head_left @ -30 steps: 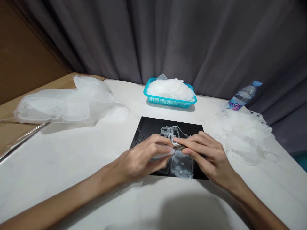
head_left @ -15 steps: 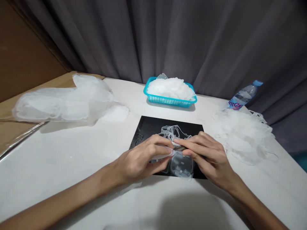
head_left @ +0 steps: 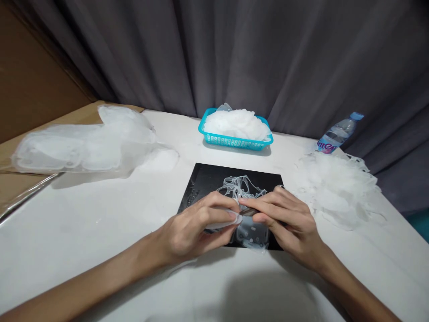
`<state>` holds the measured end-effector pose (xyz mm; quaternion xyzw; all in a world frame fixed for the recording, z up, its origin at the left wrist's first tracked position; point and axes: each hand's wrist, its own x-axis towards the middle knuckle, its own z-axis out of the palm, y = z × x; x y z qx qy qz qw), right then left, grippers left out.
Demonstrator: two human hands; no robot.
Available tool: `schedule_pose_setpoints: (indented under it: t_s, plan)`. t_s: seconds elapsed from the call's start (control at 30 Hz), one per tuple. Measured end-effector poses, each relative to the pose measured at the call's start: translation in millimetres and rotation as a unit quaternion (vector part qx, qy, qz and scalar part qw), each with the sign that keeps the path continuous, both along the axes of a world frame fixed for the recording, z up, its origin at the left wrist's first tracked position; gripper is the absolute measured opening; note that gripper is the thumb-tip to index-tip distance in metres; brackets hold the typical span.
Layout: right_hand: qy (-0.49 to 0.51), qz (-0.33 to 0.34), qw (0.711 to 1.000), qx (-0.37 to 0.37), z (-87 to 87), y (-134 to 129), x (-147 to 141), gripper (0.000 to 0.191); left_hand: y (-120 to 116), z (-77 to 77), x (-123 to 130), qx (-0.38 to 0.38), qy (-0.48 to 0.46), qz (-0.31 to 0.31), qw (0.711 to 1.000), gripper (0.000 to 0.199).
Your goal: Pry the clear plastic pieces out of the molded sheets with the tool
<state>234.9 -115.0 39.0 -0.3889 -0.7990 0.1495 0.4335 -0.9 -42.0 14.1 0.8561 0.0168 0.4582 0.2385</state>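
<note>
My left hand [head_left: 197, 223] is closed around a thin translucent plastic piece [head_left: 238, 219], pinching its edge between thumb and fingers. In my right hand [head_left: 290, 215] is a slim dark metal tool [head_left: 248, 212], its tip right at the edge of that piece. The tool's exact kind is hidden by the fingers. Both hands hover over a black mat [head_left: 208, 176]. Curled clear trimmings [head_left: 239, 182] lie on it just beyond the fingers. Another translucent sheet with small round marks [head_left: 252, 236] rests on the mat below the hands, partly past its near edge.
A blue basket [head_left: 234, 142] heaped with white translucent pieces stands at the back. Bagged translucent pieces [head_left: 77, 147] lie left, partly on cardboard [head_left: 20, 188]. At right are a loose pile of clear scraps [head_left: 338, 188] and a tilted water bottle [head_left: 338, 134]. A grey curtain [head_left: 234, 53] hangs behind.
The tool and the right index finger have shifted slightly along the edge of the held piece. The whole view has drifted a little; both grips stay the same.
</note>
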Motion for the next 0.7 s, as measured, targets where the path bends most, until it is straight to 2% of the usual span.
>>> schedule_pose_setpoints:
  t_s: [0.4, 0.7]
  plan:
    - [0.003, -0.002, 1.0, 0.026, -1.0, -1.1, -3.0, 0.039, -4.0, 1.3, 1.8, -0.016, -0.013, -0.006, 1.0, 0.054]
    - [0.005, 0.0, 0.999, 0.038, -2.2, -1.3, -2.5, 0.04, -7.1, 1.4, 4.8, -0.021, -0.022, 0.02, 0.999, 0.05]
